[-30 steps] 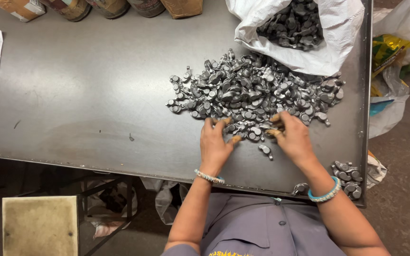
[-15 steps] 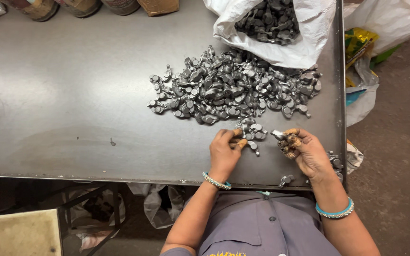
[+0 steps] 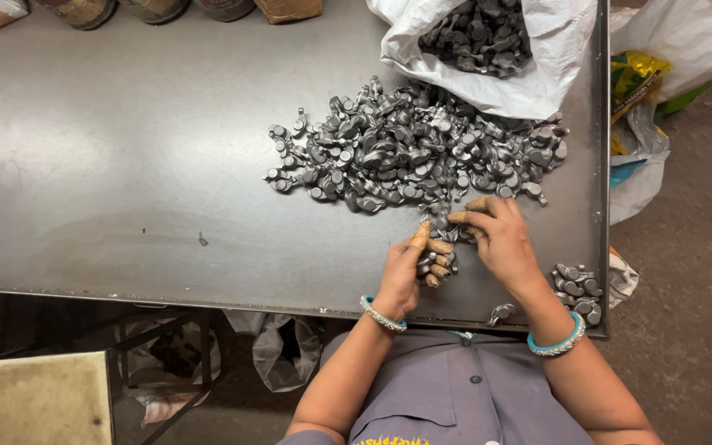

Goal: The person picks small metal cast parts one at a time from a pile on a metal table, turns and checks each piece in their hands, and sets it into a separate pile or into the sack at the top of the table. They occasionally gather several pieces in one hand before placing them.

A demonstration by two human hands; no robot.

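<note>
Overhead view of a steel table (image 3: 125, 165) at which a person in a grey shirt (image 3: 463, 404) sorts small grey metal parts. The left hand (image 3: 409, 268) lies near the table's near edge, its fingers curled shut around a handful of parts (image 3: 434, 262), several of which show between the fingers and the thumb. The right hand (image 3: 500, 239) rests just to the right of it, palm down, with the fingertips (image 3: 459, 217) touching the near edge of the pile (image 3: 409, 152); whether these fingers pinch a part cannot be told, since the palm hides them. The pile spreads across the middle of the table, just beyond both hands, and its far right side runs up against the mouth of a white sack (image 3: 537, 58), which lies open on the far right corner and holds more parts of the same kind. A small heap (image 3: 577, 292) sits apart at the near right corner, beside the right forearm. Each wrist carries a turquoise bangle (image 3: 555, 346). The bases of several containers (image 3: 158, 10) line the far edge. Plastic bags (image 3: 644, 132) lie on the floor to the right of the table, and a pale stool (image 3: 35, 400) stands at the near left, below the table edge.
</note>
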